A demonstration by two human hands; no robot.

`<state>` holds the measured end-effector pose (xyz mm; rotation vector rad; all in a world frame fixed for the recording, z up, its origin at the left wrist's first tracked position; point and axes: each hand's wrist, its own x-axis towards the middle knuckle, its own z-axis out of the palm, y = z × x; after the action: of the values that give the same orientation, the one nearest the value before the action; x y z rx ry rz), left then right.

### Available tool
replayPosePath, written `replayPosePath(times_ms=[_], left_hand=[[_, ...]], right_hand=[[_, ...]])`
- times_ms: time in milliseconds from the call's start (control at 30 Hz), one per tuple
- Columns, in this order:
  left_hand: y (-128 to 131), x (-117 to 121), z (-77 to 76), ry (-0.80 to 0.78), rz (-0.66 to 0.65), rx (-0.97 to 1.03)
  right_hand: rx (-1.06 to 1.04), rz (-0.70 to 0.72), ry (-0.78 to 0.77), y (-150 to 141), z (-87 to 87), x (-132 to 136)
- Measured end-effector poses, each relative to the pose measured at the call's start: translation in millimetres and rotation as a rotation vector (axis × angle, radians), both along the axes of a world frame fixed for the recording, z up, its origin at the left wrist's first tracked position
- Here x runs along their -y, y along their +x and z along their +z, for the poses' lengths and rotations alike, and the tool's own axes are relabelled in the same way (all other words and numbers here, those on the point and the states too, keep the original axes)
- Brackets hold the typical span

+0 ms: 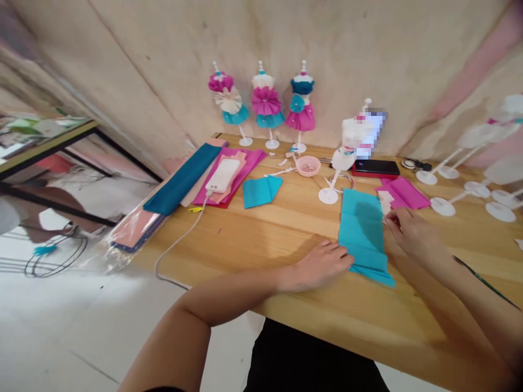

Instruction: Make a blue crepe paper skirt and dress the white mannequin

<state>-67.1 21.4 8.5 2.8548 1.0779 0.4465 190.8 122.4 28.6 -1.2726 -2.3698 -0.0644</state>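
Here's the teal crepe paper (363, 234), folded into a long creased strip, lying flat on the wooden table (245, 256), near end splayed!

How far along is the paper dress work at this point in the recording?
Done: three dress forms at the wall wear pink and teal paper skirts. In hand: the left hand and right hand are on a folded teal paper strip. Left: a fourth dress form shows no skirt yet, and magenta paper lies beside it.
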Motion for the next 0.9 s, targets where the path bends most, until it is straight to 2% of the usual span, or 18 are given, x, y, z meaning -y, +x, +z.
replayPosePath(times_ms=[67, 133, 167, 233, 300, 400, 500, 567, 633, 700, 767, 833, 900], left_hand=[[-1.7, -2.1, -1.3, 0.005, -0.012, 0.017], [-3.2, -3.3, -2.3, -0.002, -0.017, 0.035], [-4.0, -3.4, -2.6, -0.002, -0.019, 0.043], [-5.4, -2.8, -2.7, 0.012, -0.023, 0.057], [-6.8, -1.8, -1.9, 0.029, -0.032, 0.073], [-9.0, -1.5, -0.1, 0.034, -0.038, 0.095], [-11.1, -3.1, 0.6, 0.039, -0.040, 0.106], [-12.0, -4.4, 0.2, 0.039, -0.041, 0.112], [-12.9, -5.3, -0.7, 0.039, -0.039, 0.110], [-13.9, -5.5, -1.6, 0.039, -0.033, 0.103], [-15.2, -4.9, -2.7, 0.041, -0.039, 0.094], [-16.0, -3.6, -4.2, 0.042, -0.056, 0.081], [-15.7, -2.1, -6.2, 0.038, -0.058, 0.064]], right_hand=[[0.045, 0.135, 0.108, -41.9, 24.1, 20.0], [0.127, 0.321, 0.084, -97.0, 43.7, 29.3], [0.199, 0.356, 0.046, -126.6, 50.2, 26.1], [0.230, 0.341, 0.010, -182.4, 55.6, 1.4], [0.168, 0.208, -0.044, -225.5, 53.2, -41.7], [0.148, 0.109, -0.077, -259.1, 42.8, -109.0], [0.131, 0.040, -0.118, -267.1, 30.9, -147.2], [0.113, 0.040, -0.126, -267.9, 24.6, -153.1], [0.085, 0.067, -0.111, -267.5, 21.6, -145.5], [0.052, 0.112, -0.083, -262.6, 22.8, -125.7], [0.014, 0.164, -0.051, -246.9, 27.6, -94.9], [-0.031, 0.220, -0.024, -216.3, 35.1, -56.5], [-0.090, 0.266, -0.057, -173.3, 43.7, -16.9]])
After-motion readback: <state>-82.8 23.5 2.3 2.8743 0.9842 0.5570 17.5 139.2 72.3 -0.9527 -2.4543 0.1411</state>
